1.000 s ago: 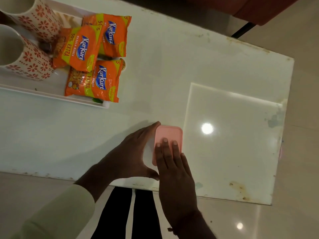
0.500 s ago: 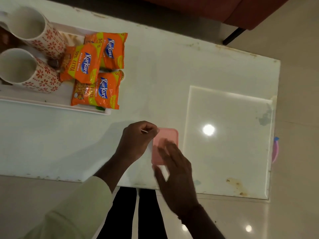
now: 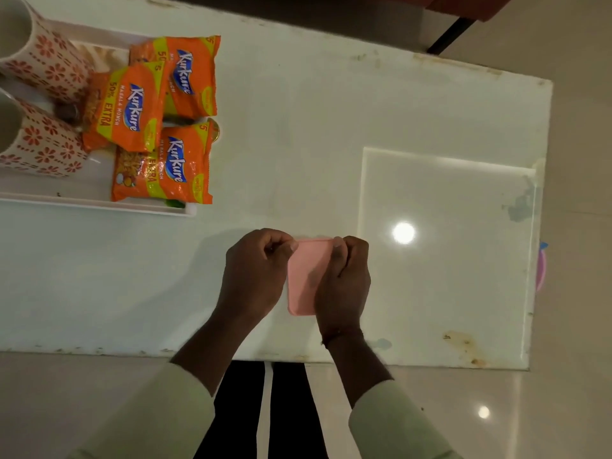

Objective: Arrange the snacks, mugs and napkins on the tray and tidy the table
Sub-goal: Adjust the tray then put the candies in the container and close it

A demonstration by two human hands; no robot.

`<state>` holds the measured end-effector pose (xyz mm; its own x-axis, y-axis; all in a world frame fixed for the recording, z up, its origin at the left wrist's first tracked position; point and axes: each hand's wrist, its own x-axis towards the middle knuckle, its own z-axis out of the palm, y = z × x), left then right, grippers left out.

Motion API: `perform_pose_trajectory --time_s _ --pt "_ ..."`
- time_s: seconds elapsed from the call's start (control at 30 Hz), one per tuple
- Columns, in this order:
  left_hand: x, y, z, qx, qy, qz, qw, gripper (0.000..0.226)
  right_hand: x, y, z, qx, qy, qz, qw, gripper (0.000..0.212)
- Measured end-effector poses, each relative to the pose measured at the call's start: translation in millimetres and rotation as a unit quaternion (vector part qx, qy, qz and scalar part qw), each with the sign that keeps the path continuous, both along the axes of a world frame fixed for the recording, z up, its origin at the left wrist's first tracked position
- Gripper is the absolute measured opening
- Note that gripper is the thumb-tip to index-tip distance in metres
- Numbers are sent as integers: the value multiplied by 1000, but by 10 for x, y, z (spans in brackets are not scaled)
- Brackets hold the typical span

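A pink rectangular napkin holder point(image 3: 304, 276) lies on the white table point(image 3: 298, 144) near the front edge. My left hand point(image 3: 255, 276) pinches its far left corner, and my right hand point(image 3: 344, 286) grips its right side and far corner. A white tray point(image 3: 99, 205) at the far left carries three orange snack packets point(image 3: 165, 164) and two white mugs with red flowers point(image 3: 43, 150). Whether a napkin sits in the pink holder I cannot tell.
A square glass inlay point(image 3: 447, 243) with a light glare covers the table's right part. A pink and blue object point(image 3: 541, 270) peeks past the right edge. My legs stand against the front edge. A dark chair leg point(image 3: 447, 34) shows at the far right.
My right hand went from pressing flat on the pink holder to gripping its right side. My left hand closed on its far left corner.
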<state>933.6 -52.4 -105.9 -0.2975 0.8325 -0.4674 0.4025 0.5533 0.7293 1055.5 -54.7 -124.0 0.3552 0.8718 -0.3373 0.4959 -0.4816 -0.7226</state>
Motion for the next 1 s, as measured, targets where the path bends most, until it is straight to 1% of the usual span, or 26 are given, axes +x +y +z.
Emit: perform_pose_trajectory --time_s 0.07,0.13,0.23,0.27,0.3,0.33,0.47,0.53,0.6,0.7,0.8,0.9,1.0 --pt "48 -31 33 20 33 5 999 13 -16 -1 34 -26 27 -14 999 16" --pt "60 -28 118 30 49 8 998 18 -7 17 94 -45 76 -32 996 19" --pt "33 -36 212 28 28 29 999 32 79 -54 160 -79 182 -85 976 31" --pt "19 -55 235 25 22 43 999 38 112 -96 187 -85 199 -97 972 36" --pt "8 -95 255 17 17 54 998 40 143 -153 212 -89 201 -103 970 38" --pt "12 -159 271 3 9 63 998 41 174 -223 236 -94 198 -108 970 35" --pt "84 -486 264 -66 -13 55 996 26 244 -520 289 -132 163 -86 974 7" --pt "116 -605 237 -88 -16 54 995 19 228 -611 301 -139 150 -93 974 8" --pt "130 -658 223 -97 -31 69 992 14 199 -615 327 -140 159 -122 970 11" --pt "63 -560 252 -86 -51 118 988 7 121 -451 365 -142 191 -152 959 10" --pt "-122 -287 288 -65 -67 164 982 3 -62 -99 404 -126 218 -139 958 10" --pt "-294 9 294 -35 -71 187 979 5 -265 269 418 -107 237 -139 956 2" --pt "-373 229 285 -4 -24 164 986 17 -397 490 375 -114 257 -177 943 3"
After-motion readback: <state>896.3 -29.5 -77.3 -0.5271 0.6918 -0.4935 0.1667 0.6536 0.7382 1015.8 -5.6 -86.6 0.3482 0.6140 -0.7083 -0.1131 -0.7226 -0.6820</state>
